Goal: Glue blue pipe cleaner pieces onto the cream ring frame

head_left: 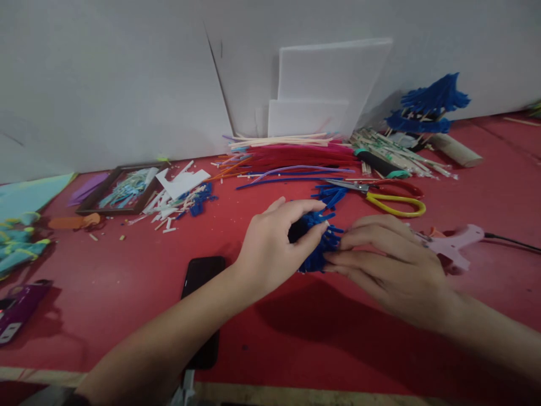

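A bundle of short blue pipe-cleaner pieces is held just above the red table, near the middle. My left hand curls round its left side, thumb and fingers pinched on it. From the right, my right hand has its fingertips pressed against the bundle's blue ends. Loose blue pieces lie just behind the bundle.
Behind the hands lie scissors with red and yellow handles, long coloured pipe cleaners and wooden sticks. A pink glue gun lies at the right, a black phone under my left forearm. White foam sheets lean on the wall. A framed picture lies at the left.
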A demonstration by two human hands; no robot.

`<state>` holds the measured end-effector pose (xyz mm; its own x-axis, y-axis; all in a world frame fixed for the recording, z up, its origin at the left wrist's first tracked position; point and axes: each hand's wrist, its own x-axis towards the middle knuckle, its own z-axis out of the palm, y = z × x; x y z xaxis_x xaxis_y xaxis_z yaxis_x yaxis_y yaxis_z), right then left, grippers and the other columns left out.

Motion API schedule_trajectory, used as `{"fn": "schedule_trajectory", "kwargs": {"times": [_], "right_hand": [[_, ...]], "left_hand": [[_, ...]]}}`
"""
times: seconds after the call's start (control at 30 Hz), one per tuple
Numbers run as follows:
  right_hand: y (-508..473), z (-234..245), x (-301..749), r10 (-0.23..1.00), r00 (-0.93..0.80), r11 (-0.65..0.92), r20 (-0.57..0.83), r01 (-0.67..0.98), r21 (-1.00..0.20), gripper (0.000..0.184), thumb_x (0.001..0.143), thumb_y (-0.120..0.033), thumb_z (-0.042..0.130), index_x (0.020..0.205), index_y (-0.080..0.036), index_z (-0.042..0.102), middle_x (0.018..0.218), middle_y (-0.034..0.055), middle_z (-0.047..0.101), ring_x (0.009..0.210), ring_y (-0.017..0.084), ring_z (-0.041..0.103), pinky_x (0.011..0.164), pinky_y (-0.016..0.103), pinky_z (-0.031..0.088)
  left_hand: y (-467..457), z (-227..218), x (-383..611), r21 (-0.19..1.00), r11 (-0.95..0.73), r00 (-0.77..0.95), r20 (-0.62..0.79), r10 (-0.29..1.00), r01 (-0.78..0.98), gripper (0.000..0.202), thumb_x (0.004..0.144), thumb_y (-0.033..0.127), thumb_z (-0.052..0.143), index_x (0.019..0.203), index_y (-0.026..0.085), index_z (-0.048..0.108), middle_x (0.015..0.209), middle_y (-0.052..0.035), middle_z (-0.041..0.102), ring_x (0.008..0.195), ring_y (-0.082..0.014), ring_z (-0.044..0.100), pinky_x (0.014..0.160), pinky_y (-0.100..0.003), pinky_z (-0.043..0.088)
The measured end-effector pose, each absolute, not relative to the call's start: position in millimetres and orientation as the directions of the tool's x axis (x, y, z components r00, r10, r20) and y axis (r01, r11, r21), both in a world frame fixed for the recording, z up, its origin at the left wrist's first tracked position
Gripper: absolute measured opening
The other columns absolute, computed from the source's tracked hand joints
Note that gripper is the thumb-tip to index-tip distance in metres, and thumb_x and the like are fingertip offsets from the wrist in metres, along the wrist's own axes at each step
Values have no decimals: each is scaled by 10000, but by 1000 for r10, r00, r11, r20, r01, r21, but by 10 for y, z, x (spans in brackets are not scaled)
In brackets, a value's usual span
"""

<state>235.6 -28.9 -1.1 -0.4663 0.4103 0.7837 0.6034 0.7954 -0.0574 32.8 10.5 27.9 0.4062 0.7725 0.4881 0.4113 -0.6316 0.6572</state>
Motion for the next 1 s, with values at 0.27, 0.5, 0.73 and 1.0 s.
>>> {"fn": "schedule_trajectory", "kwargs": {"times": [0.27,0.5,0.73,1.0], "right_hand": [[-268,-46,2358,413,-459,799,786,597,-72,62,980,-179,657,933,-210,682,866,27,683,879,155,633,776,306,587],[-253,-52,2416,403,-481,803,779,594,-48,39,980,-195,661,962,-218,687,904,40,714,916,172,650,788,331,601],[-234,-98,2467,380,-503,819,776,572,-30,68,986,-270,674,998,-214,710,919,49,724,967,190,678,806,363,617],[-212,-102,2493,364,-517,837,775,547,-28,69,997,-216,645,1011,-216,713,931,42,712,985,162,668,864,324,609]], "left_hand": [[96,276,325,636,-650,417,501,758,416,190,936,266,749,1112,196,760,1115,-68,840,997,-239,811,1174,-484,535],[92,249,341,626,-662,404,525,749,412,175,952,210,684,1114,203,750,1108,-55,843,993,-236,809,1185,-516,525],[97,247,338,625,-660,409,519,750,417,167,962,225,672,1109,220,752,1124,-47,842,981,-223,811,1185,-499,526],[92,251,346,625,-658,410,517,752,420,157,963,223,676,1100,212,753,1113,-49,844,961,-219,814,1204,-492,506]]}}
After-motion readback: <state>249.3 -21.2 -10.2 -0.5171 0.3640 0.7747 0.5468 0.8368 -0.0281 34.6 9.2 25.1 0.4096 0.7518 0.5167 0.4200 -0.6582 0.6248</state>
